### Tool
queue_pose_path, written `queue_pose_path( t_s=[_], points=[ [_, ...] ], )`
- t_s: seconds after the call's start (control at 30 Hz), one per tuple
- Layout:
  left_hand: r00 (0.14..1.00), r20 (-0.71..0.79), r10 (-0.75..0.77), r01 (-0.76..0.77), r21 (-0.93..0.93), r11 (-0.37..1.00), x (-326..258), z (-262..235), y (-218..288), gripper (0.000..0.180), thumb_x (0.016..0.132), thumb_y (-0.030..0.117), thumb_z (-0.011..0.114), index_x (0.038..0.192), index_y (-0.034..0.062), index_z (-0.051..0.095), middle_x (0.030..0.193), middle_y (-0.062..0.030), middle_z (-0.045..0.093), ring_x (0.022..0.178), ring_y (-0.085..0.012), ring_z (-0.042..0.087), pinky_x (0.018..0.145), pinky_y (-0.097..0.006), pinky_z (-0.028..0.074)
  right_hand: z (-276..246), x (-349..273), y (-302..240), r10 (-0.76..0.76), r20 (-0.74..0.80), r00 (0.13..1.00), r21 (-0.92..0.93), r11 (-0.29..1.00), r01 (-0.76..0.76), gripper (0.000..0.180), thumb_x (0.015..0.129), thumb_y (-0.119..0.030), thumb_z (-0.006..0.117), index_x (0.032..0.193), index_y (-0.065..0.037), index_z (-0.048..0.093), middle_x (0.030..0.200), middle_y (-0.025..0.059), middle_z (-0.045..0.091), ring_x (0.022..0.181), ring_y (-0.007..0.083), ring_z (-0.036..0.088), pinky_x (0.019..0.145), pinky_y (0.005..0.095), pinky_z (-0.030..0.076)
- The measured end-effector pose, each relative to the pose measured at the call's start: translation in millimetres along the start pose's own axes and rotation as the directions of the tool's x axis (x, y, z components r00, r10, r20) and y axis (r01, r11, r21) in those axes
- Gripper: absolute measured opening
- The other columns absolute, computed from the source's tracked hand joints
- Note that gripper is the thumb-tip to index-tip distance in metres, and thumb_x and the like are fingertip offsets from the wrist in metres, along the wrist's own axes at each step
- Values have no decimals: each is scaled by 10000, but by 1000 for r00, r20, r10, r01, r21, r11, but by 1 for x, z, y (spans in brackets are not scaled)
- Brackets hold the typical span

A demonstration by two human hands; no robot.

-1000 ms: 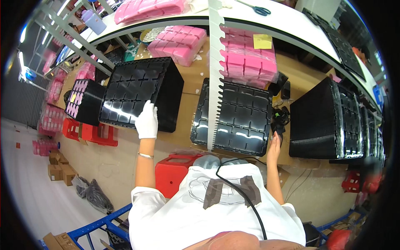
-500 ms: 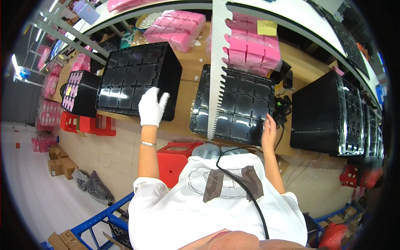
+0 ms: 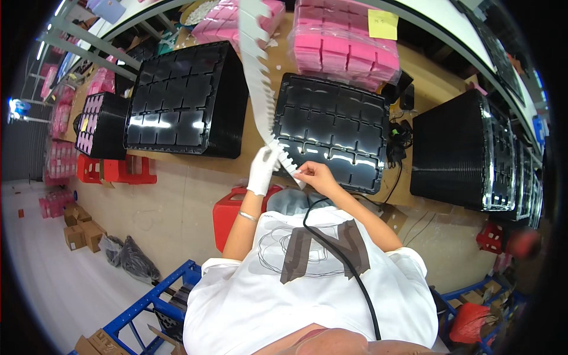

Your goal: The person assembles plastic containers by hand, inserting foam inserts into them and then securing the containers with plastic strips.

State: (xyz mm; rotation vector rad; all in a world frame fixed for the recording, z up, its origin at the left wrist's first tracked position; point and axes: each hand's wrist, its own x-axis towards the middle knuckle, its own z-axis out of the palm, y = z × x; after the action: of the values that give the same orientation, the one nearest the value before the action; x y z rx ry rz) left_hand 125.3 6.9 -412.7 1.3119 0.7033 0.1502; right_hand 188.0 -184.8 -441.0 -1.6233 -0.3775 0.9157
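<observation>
A long white notched strip (image 3: pixel 258 77) hangs down from above the workbench. My left hand (image 3: pixel 262 170), in a white glove, grips it near its lower end. My bare right hand (image 3: pixel 312 176) pinches the strip's bottom tip just to the right. Both hands are held close together in front of my chest, over the near edge of the middle stack of black compartment trays (image 3: pixel 334 127). A taller stack of the same black trays (image 3: pixel 183 97) stands to the left.
A third black tray stack (image 3: pixel 455 148) stands on the right, and a small one with pink pieces (image 3: pixel 99 125) at far left. Wrapped pink boxes (image 3: pixel 349 47) sit behind. Below the bench are red crates (image 3: pixel 228 208), cardboard boxes (image 3: pixel 80 232) and a blue frame (image 3: pixel 148 302).
My left hand left the left tray stack and took hold of the strip. My right hand rose from the middle tray's edge to the strip's tip. The strip now slants.
</observation>
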Motion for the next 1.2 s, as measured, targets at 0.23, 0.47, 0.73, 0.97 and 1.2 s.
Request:
queue_pose_path(
  t_s=[0.23,0.47,0.73,0.97,1.2],
  points=[
    [994,43,-96,94,40,995,-12,-10,-12,280,937,171,677,1152,-8,653,917,-32,697,693,-51,569,605,-199,441,12,3,-3,-45,-109,993,67,996,53,117,864,-104,767,877,-28,678,792,-3,687,716,39,592,649,208,477],
    [991,113,-74,74,5,997,-12,-21,-26,192,938,150,663,1071,12,662,900,-42,700,700,-56,592,629,-201,472,22,8,-20,-375,-204,904,-126,926,356,87,798,-46,782,858,-41,720,897,8,635,747,79,583,650,226,477],
    [988,-116,-99,90,-84,992,-3,-40,-32,172,948,173,671,1020,20,645,812,-31,664,616,-54,545,542,-211,444,15,70,-18,-499,85,863,-514,720,467,119,750,-83,753,762,-70,635,849,91,614,880,298,574,792,399,474],
    [994,-81,-72,67,-64,996,-6,-39,-35,158,941,156,674,990,9,644,803,-33,671,635,-65,567,577,-213,456,20,86,-17,-541,144,829,-656,575,489,137,734,-102,723,744,-59,593,784,98,612,817,305,602,778,413,491],
    [995,-30,-93,91,-72,993,-3,-40,-32,151,937,149,681,968,6,649,807,-33,678,638,-68,576,589,-218,460,24,85,-14,-506,94,857,-702,577,418,125,721,-104,721,734,-60,605,796,107,637,849,307,619,809,410,504]
  ],
)
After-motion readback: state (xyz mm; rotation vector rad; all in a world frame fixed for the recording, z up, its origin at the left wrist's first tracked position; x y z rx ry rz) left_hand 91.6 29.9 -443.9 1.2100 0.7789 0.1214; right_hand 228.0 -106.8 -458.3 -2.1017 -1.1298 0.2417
